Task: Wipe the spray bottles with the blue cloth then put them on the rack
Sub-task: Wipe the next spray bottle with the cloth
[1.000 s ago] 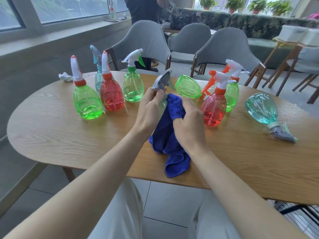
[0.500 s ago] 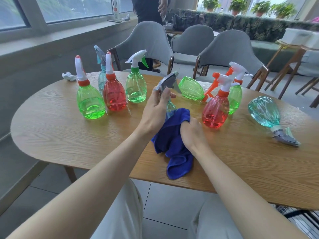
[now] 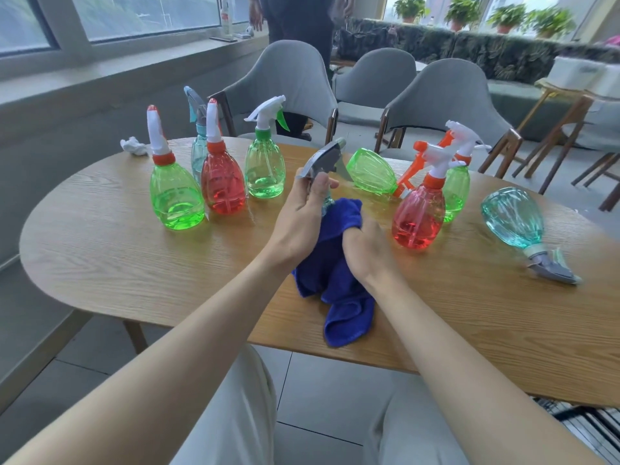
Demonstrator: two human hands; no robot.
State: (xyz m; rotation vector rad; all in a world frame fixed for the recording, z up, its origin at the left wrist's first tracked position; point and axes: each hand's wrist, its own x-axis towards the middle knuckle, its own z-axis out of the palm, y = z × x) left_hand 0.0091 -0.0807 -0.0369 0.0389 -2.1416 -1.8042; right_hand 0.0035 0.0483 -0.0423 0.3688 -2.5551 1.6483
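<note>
My left hand [image 3: 303, 213] grips the neck of a spray bottle whose grey trigger head [image 3: 323, 160] sticks up above my fingers. The bottle's body is hidden inside the blue cloth [image 3: 335, 273], which my right hand [image 3: 367, 246] holds wrapped round it above the wooden table [image 3: 100, 250]. Upright at the left stand a green bottle [image 3: 176, 193], a red bottle [image 3: 222, 186], a teal one [image 3: 198, 152] behind them and a green one [image 3: 265, 166]. At the right a red bottle [image 3: 419, 213] and a green bottle [image 3: 456, 189] stand, while a green bottle [image 3: 372, 171] and a teal bottle [image 3: 513, 219] lie on their sides.
A crumpled white tissue [image 3: 134, 146] lies at the table's far left edge. Grey chairs [image 3: 292, 82] stand behind the table, and a person [image 3: 295, 18] stands by the window. No rack shows in this view.
My right hand and the cloth slid down from the bottle's neck to its body. The grey trigger head now shows clearly above my left hand.
</note>
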